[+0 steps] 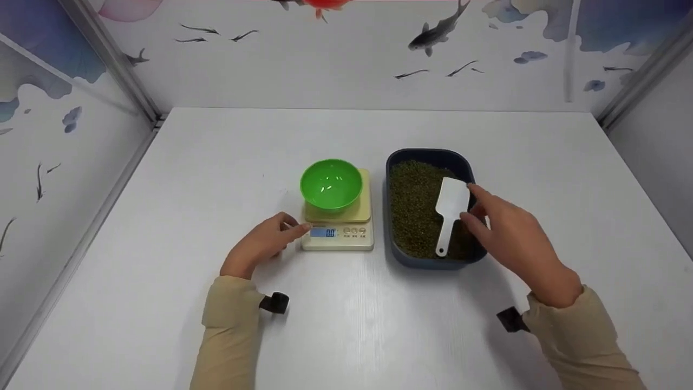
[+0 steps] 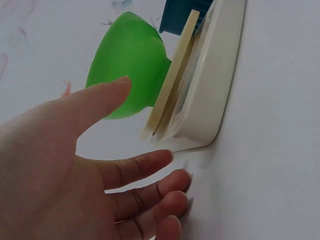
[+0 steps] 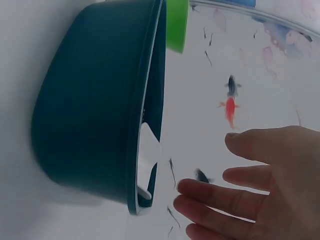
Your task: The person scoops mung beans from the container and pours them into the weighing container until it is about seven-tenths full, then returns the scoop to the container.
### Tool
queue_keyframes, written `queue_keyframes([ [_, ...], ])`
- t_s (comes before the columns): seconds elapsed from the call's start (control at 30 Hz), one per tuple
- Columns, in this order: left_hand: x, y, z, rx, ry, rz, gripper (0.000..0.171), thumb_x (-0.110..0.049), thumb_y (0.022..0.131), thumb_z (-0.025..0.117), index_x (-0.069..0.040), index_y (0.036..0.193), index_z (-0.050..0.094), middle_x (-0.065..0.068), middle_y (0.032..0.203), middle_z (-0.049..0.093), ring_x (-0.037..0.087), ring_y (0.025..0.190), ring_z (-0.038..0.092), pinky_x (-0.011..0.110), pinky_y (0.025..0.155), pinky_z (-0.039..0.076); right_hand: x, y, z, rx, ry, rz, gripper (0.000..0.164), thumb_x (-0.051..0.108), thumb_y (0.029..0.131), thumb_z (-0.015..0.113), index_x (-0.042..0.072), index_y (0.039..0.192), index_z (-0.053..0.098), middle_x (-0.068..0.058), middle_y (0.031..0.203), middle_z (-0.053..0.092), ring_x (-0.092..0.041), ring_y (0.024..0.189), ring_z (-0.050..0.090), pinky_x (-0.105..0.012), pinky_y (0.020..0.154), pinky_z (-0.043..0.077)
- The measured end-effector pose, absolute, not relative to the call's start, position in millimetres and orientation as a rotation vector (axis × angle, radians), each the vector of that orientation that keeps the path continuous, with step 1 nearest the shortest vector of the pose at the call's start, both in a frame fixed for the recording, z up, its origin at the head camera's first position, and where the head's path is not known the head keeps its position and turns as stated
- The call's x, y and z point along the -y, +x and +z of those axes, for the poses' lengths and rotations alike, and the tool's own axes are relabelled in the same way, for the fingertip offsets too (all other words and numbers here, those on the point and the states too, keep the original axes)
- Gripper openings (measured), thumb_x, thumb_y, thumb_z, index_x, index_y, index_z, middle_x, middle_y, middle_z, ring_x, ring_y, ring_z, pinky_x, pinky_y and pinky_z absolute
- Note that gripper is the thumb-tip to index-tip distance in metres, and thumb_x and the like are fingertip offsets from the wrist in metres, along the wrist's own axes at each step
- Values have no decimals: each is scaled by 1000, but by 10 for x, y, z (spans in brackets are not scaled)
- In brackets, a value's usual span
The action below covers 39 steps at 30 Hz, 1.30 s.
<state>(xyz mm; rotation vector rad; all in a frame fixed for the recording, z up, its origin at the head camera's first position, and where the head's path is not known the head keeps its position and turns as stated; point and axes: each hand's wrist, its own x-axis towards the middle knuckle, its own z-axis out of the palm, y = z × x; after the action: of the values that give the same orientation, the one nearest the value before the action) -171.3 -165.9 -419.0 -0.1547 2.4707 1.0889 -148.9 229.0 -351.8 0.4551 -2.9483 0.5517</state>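
Observation:
A green bowl sits on the cream platform of a kitchen scale, whose display reads 0.0. At the scale's left front corner is my left hand, fingers loosely bent, thumb overlapping the corner by the display. In the left wrist view nothing is between its fingers. A dark blue tub of small greenish-brown grains stands right of the scale. Across the grains lies a white scoop, handle toward me. My right hand hovers over the tub's right rim, empty, its fingers relaxed beside the scoop.
White panels printed with fish border the white table at the back and left. A plain panel closes the right side. Each beige sleeve carries a small black wrist camera.

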Motion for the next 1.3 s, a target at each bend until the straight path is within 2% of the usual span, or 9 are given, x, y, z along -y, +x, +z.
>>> queue_keyframes([
  [0.13, 1664, -1739, -4191, -2468, -215, 1120, 56, -63, 74, 55, -17, 107, 52, 2, 96, 56, 20, 79, 52, 31, 68, 42, -2146, -1521, -3606, 2947, 509, 484, 46, 31, 90, 53, 8, 129, 46, 3, 73, 60, -9, 53, 48, -29, 49, 38],
  [0.27, 1616, -1752, -4203, -2470, -216, 1108, 50, -58, 76, 58, -18, 105, 52, 2, 95, 56, 19, 80, 52, 30, 66, 42, -2062, -1531, -3741, 2905, 486, 365, 37, 29, 87, 58, 6, 116, 58, 4, 57, 54, -9, 40, 39, -28, 38, 30],
  [0.37, 1595, -1762, -4213, -2507, -214, 1059, 46, -57, 76, 58, -18, 100, 55, 2, 89, 57, 19, 77, 52, 30, 65, 41, -2016, -1544, -3817, 2930, 469, 359, 39, 29, 85, 60, 6, 116, 58, 6, 54, 50, -10, 37, 35, -28, 36, 27],
  [0.53, 1617, -1776, -4230, -2512, -217, 1037, 43, -56, 77, 57, -14, 82, 63, 5, 68, 59, 18, 60, 52, 29, 54, 39, -1940, -1596, -3899, 3046, 427, 366, 47, 34, 84, 61, 8, 123, 53, 4, 47, 43, -13, 37, 36, -29, 36, 27],
  [0.67, 1628, -1775, -4270, -2367, -199, 1182, 44, -53, 78, 59, -9, 76, 64, 8, 63, 62, 16, 47, 49, 26, 44, 37, -1930, -1642, -3928, 3094, 385, 394, 49, 33, 82, 64, 8, 123, 52, 3, 48, 45, -13, 41, 41, -30, 37, 31],
  [0.8, 1681, -1788, -4318, -2269, -197, 1266, 43, -50, 78, 61, -7, 78, 64, 9, 63, 62, 13, 42, 46, 24, 41, 36, -1933, -1674, -3938, 3110, 375, 440, 50, 34, 79, 67, 8, 120, 53, 5, 52, 49, -12, 42, 44, -30, 38, 33],
  [0.97, 1722, -1836, -4355, -2241, -179, 1314, 46, -52, 75, 63, -6, 75, 62, 6, 58, 58, 12, 40, 45, 23, 39, 35, -1925, -1724, -3966, 3058, 362, 409, 47, 36, 78, 68, 9, 114, 55, 5, 51, 48, -13, 40, 42, -30, 36, 32],
  [1.13, 1731, -1856, -4376, -2209, -138, 1292, 49, -54, 74, 62, -6, 79, 62, 10, 61, 62, 16, 41, 52, 24, 39, 36, -1930, -1768, -3993, 3016, 361, 347, 37, 28, 80, 65, 7, 108, 54, 3, 48, 43, -15, 37, 38, -31, 34, 30],
  [1.3, 1727, -1887, -4369, -2151, -121, 1294, 51, -53, 75, 63, -3, 82, 62, 15, 66, 64, 22, 48, 60, 25, 40, 41, -1942, -1795, -4050, 2978, 358, 358, 27, 20, 83, 58, 6, 105, 54, 3, 52, 46, -15, 38, 39, -30, 34, 30],
])
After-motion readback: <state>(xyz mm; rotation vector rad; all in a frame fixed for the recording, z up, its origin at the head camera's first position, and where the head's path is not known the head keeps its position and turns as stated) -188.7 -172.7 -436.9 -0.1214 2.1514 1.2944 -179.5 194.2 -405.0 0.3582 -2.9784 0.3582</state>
